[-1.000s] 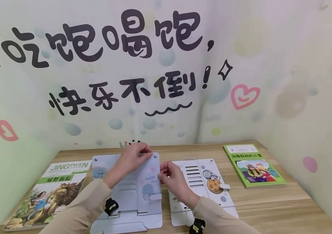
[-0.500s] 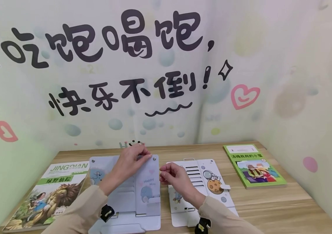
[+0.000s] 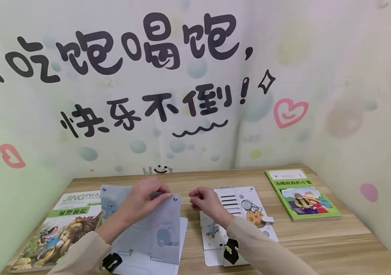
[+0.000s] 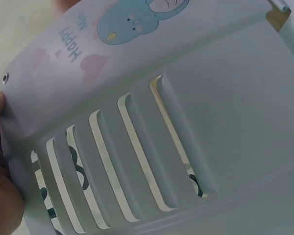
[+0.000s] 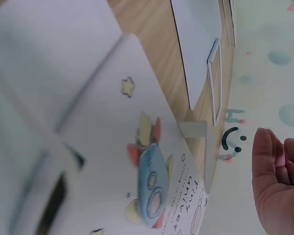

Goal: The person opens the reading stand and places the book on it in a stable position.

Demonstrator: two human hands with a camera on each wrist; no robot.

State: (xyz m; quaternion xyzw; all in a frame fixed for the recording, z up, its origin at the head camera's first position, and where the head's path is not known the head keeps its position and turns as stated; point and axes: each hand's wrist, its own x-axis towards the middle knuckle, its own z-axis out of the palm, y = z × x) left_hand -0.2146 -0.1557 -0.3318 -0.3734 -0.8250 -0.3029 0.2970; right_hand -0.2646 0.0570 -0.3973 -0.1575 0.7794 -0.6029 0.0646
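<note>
Head view: we observe the left hand (image 3: 140, 200) clamped on the upper edge of the blue book stand (image 3: 166, 229), its slotted panel tilted up from the base plate (image 3: 161, 266) on the wooden table (image 3: 319, 244). We note the right hand (image 3: 209, 204) loosely curled around nothing, thumb near the fingertips, apart from the blue stand. Near it lies the white book stand (image 3: 243, 210). We locate the lion-cover book (image 3: 55, 233) at far left and the green book (image 3: 302, 194) at far right.

Left hand (image 3: 143, 200) pinching, right hand (image 3: 210, 204) loosely curled, forearms (image 3: 265, 248) slanting inward
</note>
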